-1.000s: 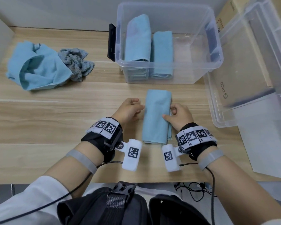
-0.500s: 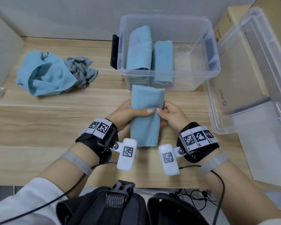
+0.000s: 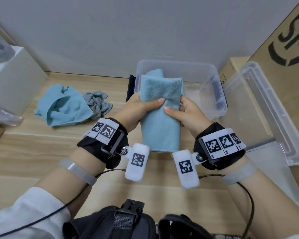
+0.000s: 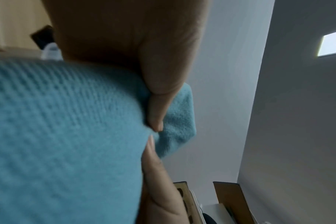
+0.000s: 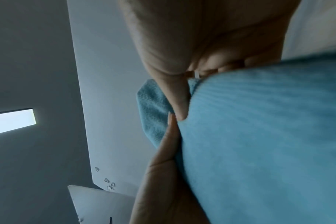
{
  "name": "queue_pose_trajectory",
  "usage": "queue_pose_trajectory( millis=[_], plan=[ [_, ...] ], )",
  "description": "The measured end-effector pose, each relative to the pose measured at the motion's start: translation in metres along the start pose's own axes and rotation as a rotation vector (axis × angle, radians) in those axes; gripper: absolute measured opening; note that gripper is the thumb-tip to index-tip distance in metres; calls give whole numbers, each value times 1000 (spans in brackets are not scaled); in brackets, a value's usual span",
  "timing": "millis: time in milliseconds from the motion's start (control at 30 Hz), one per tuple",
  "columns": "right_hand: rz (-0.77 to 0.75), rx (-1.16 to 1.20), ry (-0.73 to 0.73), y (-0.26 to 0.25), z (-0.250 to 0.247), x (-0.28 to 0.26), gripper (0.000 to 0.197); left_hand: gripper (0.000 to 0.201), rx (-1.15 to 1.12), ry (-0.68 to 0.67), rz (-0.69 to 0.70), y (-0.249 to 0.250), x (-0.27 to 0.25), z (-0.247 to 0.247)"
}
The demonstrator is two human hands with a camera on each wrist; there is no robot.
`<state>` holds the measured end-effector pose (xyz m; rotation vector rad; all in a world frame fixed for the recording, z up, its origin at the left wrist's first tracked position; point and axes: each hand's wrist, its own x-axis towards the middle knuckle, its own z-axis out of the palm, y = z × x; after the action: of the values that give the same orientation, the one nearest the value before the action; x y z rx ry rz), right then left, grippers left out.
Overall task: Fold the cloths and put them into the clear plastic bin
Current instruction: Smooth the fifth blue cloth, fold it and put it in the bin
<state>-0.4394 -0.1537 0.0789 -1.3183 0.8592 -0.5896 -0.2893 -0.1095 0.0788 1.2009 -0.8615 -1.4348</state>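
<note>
I hold a folded light-blue cloth [image 3: 160,118] upright in the air, just in front of the clear plastic bin [image 3: 212,80]. My left hand [image 3: 141,107] grips its left side with the thumb across the front. My right hand [image 3: 183,111] grips its right side the same way. The wrist views show the same blue cloth [image 4: 67,136] [image 5: 259,136] pinched between thumb and fingers. A folded blue cloth [image 3: 154,72] peeks out inside the bin behind the held one. On the table to the left lies a crumpled blue cloth [image 3: 64,107] with a grey cloth [image 3: 98,104] beside it.
The bin's clear lid [image 3: 266,118] leans at the right against a cardboard box [image 3: 286,54]. A white box [image 3: 12,80] stands at the far left near the wall. The wooden table [image 3: 33,152] runs under my forearms.
Both hands have lifted the folded blue cloth off the table and carried it up and forward toward the bin. My head has tipped up, showing more wall.
</note>
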Motion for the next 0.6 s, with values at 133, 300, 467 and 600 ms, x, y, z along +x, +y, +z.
queue_pose_trajectory(
  millis=[133, 300, 467, 600],
  plan=[
    [-20, 4, 86, -18, -16, 28, 29, 19, 102, 69, 53, 11, 28, -10],
    [121, 49, 271, -29, -67, 76, 19, 44, 279, 374, 154, 4, 68, -45],
    [332, -19, 278, -16, -98, 123, 23, 66, 427, 341, -5, -25, 93, -61],
    [491, -249, 208, 14, -106, 155, 31, 66, 610, 355, 28, -47, 100, -61]
  ],
)
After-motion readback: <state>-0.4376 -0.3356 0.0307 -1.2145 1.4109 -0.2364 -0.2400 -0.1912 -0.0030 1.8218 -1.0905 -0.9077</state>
